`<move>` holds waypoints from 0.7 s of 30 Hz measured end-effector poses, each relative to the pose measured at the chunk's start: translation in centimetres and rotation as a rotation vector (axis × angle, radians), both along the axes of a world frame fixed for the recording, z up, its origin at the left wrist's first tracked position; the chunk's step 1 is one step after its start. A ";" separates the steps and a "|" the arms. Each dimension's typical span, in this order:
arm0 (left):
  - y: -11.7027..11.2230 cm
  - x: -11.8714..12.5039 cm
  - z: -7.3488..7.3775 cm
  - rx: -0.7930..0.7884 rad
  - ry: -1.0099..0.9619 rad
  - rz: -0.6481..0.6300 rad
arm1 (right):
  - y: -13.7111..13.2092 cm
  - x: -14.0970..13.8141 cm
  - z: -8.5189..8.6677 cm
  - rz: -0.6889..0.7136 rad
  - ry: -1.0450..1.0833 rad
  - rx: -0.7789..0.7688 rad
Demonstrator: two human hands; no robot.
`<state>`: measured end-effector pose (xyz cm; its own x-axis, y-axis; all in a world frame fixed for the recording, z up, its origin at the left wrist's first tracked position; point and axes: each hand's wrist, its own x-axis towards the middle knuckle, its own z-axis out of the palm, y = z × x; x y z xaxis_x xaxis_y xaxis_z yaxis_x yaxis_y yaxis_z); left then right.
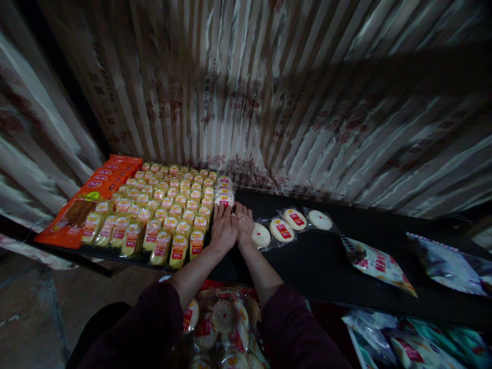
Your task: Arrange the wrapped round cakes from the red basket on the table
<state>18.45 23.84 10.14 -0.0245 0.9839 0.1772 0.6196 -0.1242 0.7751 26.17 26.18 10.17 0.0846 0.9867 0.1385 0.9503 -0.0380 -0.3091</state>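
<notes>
Grip: while the left hand [224, 229] and right hand [245, 221] lie close together, fingers partly bent, any hold is hidden.
Round white clear-wrapped cakes [224, 200]: column, hands to rear edge, beside yellow oblong packets [160, 247].
Flat black bench [300, 266]: dark surface rightward.

A shop, by the rows of packaged snacks [168, 202] on display shelving [307, 261].

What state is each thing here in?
Orange snack packets: overlapping.
Oblong yellow snacks: wrapped, in close rows.
Round cracker column: wrapped, overlapping, partly covered.
Four round crackers: wrapped, unevenly lined up.
Printed snack bags: lying down.
Lower crackers: heaped loosely.
Lower bags: jumbled.
Curtain: in folds.
Left grip: at column's near end, closure unclear.
Right grip: beside the left, closure unclear.
</notes>
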 end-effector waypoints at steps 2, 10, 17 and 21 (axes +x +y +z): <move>0.1 0.0 0.0 0.010 -0.004 -0.011 | 0.0 0.1 0.0 0.021 0.018 -0.012; -0.1 -0.2 0.6 -0.006 0.044 -0.018 | 0.3 0.0 -0.2 0.054 -0.008 -0.015; 0.0 -0.3 0.6 -0.029 -0.005 -0.008 | 0.4 -0.2 0.0 0.050 -0.056 -0.026; 0.0 -0.3 0.6 -0.023 -0.007 -0.003 | 0.6 -0.1 -0.4 0.049 -0.072 -0.021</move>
<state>18.19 23.88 10.77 -0.0226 0.9877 0.1548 0.6139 -0.1085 0.7819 26.08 26.79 9.76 0.0267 0.9922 0.1214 0.9709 0.0032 -0.2395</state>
